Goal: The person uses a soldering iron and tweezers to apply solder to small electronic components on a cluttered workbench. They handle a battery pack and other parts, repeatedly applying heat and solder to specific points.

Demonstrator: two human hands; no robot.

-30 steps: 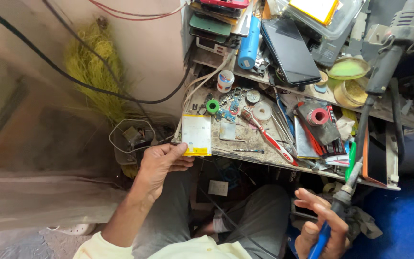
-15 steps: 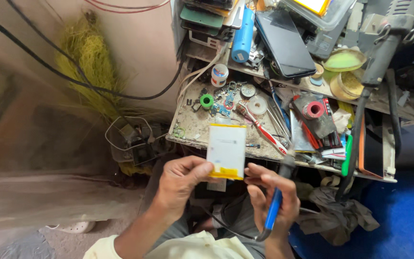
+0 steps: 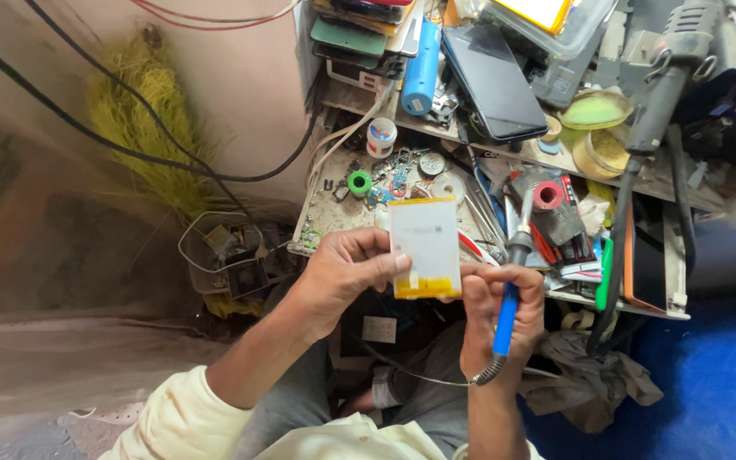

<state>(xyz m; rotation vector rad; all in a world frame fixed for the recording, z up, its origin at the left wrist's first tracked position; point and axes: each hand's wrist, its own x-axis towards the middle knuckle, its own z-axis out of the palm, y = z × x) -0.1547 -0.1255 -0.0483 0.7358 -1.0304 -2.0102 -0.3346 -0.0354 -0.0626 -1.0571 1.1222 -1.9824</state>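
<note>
your left hand (image 3: 347, 271) grips a flat white battery pack (image 3: 425, 247) with yellow edging, thumb on its face and fingers curled behind its left edge; the pack stands upright above your lap, just in front of the cluttered workbench (image 3: 331, 217); your right hand (image 3: 497, 311) is closed around a blue-handled soldering iron (image 3: 510, 285), its tip pointing up beside the pack's right edge, while the fingertips of that hand touch the pack's lower right corner; the iron's cord loops down past your wrist; behind the pack on the bench lie a green tape roll (image 3: 359, 182), a red-capped tool (image 3: 548, 196) and a dark phone (image 3: 494, 80) further back.
</note>
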